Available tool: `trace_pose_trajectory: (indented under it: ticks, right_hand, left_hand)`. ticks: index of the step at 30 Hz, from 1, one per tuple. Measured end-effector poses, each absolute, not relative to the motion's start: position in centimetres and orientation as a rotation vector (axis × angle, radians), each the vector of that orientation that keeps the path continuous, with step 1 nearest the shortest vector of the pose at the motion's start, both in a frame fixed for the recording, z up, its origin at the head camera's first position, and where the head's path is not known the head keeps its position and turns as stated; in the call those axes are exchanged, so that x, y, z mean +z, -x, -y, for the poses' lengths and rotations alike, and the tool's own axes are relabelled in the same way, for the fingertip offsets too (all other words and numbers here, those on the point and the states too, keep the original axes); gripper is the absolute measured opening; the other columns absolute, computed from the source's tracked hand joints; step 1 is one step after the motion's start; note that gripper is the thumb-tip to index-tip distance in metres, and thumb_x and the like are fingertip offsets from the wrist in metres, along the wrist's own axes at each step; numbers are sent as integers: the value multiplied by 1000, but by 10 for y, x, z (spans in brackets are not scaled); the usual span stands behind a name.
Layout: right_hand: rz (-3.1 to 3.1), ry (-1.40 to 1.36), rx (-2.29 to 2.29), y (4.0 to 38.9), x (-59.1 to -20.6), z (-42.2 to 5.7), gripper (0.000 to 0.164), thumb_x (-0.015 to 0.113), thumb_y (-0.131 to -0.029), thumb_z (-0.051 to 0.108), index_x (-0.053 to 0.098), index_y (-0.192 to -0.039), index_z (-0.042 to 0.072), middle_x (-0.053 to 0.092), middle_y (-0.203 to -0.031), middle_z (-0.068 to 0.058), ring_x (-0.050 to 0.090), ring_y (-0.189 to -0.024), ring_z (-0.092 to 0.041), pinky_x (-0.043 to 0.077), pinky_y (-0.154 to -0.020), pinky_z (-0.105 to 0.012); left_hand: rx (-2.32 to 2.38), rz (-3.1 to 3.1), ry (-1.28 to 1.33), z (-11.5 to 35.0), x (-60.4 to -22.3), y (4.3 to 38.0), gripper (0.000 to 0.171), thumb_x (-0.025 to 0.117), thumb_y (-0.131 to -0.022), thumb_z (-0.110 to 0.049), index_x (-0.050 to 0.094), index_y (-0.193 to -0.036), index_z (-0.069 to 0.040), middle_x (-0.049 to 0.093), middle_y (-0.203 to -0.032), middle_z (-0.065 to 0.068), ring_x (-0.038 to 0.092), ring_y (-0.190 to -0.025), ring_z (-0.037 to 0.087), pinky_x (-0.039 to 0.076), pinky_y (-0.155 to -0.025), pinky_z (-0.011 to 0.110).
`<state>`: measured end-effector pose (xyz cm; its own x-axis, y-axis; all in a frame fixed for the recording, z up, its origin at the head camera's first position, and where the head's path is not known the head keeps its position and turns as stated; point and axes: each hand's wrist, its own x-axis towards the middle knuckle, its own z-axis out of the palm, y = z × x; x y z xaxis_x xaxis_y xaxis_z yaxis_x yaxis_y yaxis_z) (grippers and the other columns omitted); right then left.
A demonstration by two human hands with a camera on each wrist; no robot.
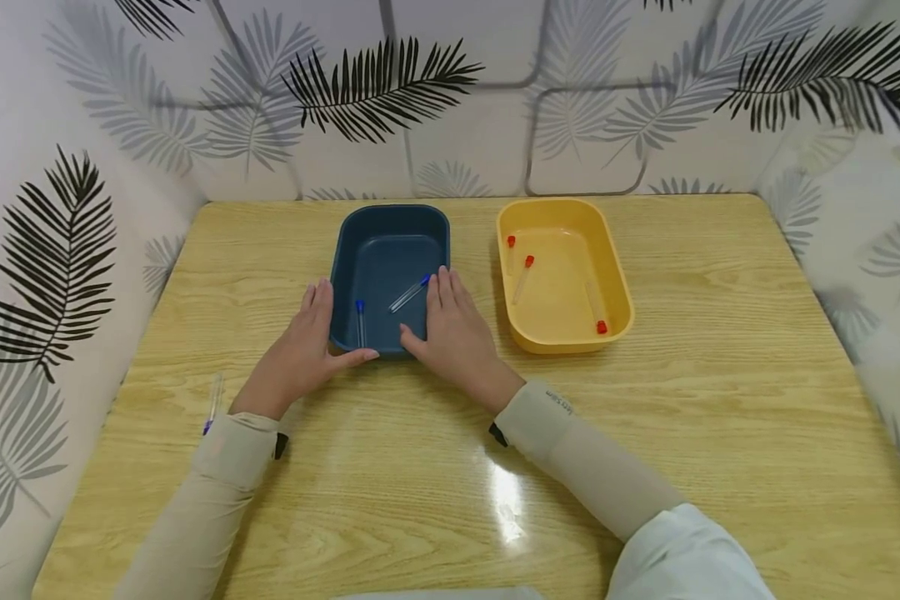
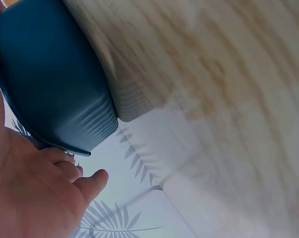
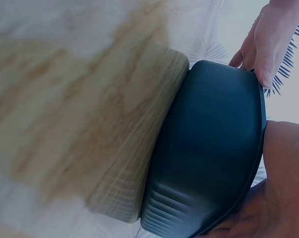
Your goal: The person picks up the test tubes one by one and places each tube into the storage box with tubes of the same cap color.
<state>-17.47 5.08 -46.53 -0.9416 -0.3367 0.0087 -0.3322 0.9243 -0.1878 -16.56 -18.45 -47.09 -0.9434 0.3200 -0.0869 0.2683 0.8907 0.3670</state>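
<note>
A dark blue plastic bin (image 1: 381, 257) stands on the table with both hands at its near corners. My left hand (image 1: 294, 357) lies along its left side, fingers straight and thumb stretched across the front rim. On the other side, my right hand (image 1: 461, 340) rests its extended fingers at the right rim, thumb spread toward the front edge. Inside the bin lie a blue-capped clear tube (image 1: 361, 325) near the left wall and another blue-capped tube (image 1: 409, 294) slanting by the right hand. Both wrist views show the bin's outer wall (image 2: 55, 69) with fingers at the rim.
Right of the blue bin stands a yellow bin (image 1: 558, 250) holding several red-capped clear tubes. A clear tube with a blue cap (image 1: 214, 402) lies on the wooden table (image 1: 390, 500) beside the left wrist. Leaf-patterned cloth (image 1: 465, 158) borders the table behind and at the sides.
</note>
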Motion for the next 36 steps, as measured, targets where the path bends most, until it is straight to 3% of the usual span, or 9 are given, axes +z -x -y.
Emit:
trace_pose_trajectory:
  ticks: [6, 10, 13, 15, 17, 20, 22, 27, 36]
  right_hand:
    - [-3058, 539, -285, 175, -464, -50, 85, 38, -91, 57, 21, -144, -7, 16, -151, -22, 9, -140, -32, 11, -111, -37]
    - [-3045, 538, -300, 175, -465, -50, 85, 38, -91, 57, 20, -144, -7, 16, -151, -22, 9, -140, -31, 9, -112, -37]
    - [-3041, 531, -299, 176, -466, -50, 85, 37, -92, 57, 20, -144, -7, 15, -151, -22, 8, -140, -31, 8, -112, -36]
    - [-3044, 531, -293, 176, -467, -50, 85, 36, -92, 58, 20, -144, -7, 15, -151, -22, 8, -140, -31, 9, -112, -36]
    - [-3050, 534, -287, 176, -468, -50, 85, 36, -92, 58, 21, -144, -7, 15, -151, -22, 8, -140, -31, 9, -112, -37]
    - [-3058, 538, -290, 176, -468, -49, 84, 37, -92, 58, 22, -144, -7, 15, -151, -22, 8, -140, -31, 10, -112, -37]
    - [-3060, 538, -296, 177, -469, -49, 84, 37, -92, 57, 22, -144, -7, 15, -151, -22, 8, -140, -31, 11, -112, -37]
    - [-3053, 538, -323, 176, -468, -49, 84, 36, -92, 57, 22, -144, -7, 15, -151, -22, 8, -140, -31, 10, -112, -37]
    - [-3044, 538, -333, 176, -466, -50, 84, 36, -92, 57, 21, -144, -7, 14, -151, -22, 6, -140, -31, 9, -111, -37]
  left_hand:
    - [554, -2922, -452, 191, -466, 160, 109, 44, -78, -75, -13, -147, -12, -7, -154, 9, -7, -140, 23, 21, -106, 53]
    - [595, -2936, -399, 203, -458, 150, 93, 42, -87, -66, -2, -150, -13, 4, -154, 10, 12, -139, 29, 26, -104, 53]
    - [624, -2987, -351, 214, -451, 141, 79, 40, -92, -58, 17, -149, -8, 24, -150, 16, 34, -130, 36, 34, -99, 53]
    - [629, -3047, -322, 223, -447, 135, 70, 39, -95, -53, 31, -145, -5, 47, -135, 20, 55, -107, 37, 45, -85, 51]
    - [643, -3099, -295, 231, -443, 131, 62, 38, -97, -49, 42, -139, -3, 58, -121, 21, 61, -93, 36, 48, -76, 50]
    - [662, -3134, -234, 244, -438, 124, 55, 38, -98, -44, 52, -130, -2, 64, -104, 19, 62, -80, 32, 49, -68, 48]
    - [679, -3133, -190, 252, -435, 120, 53, 38, -98, -42, 54, -126, -1, 63, -108, 18, 61, -92, 33, 48, -74, 50]
    - [673, -3132, -80, 274, -434, 109, 47, 41, -98, -36, 55, -122, 2, 60, -102, 19, 58, -88, 34, 48, -70, 49]
    - [664, -3033, 113, 302, -442, 99, 46, 45, -97, -31, 50, -122, 8, 54, -107, 24, 55, -90, 38, 47, -65, 47]
